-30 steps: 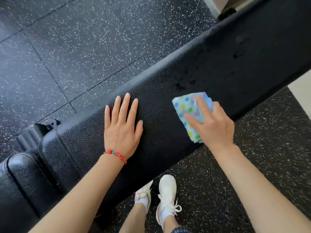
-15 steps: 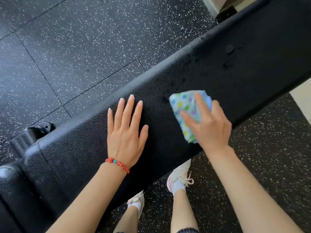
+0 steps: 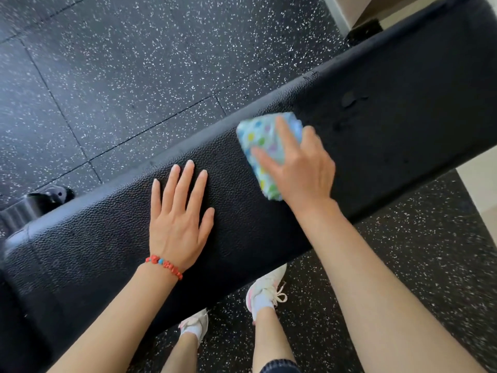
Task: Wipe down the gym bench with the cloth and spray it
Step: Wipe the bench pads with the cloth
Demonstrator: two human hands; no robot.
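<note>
Change: the right hand [image 3: 301, 168] is sliding the cloth [image 3: 265, 146] up toward the far edge of the bench [image 3: 107, 238]; the left hand [image 3: 177, 219] is staying where it was.

Right hand: fingers are lying fairly straight and spread over the folded cloth, pressing it to the pad; blur is making the thumb's hold uncertain.

Left hand: lying flat, fingers slightly apart, bracing on the bench, holding nothing.

Cloth: lying under the right fingers, well right of the left hand.

Risk: droplets [image 3: 349, 99] are sitting beyond the cloth; short strokes may be missing them, and light pressure may be letting the cloth bunch.
</note>
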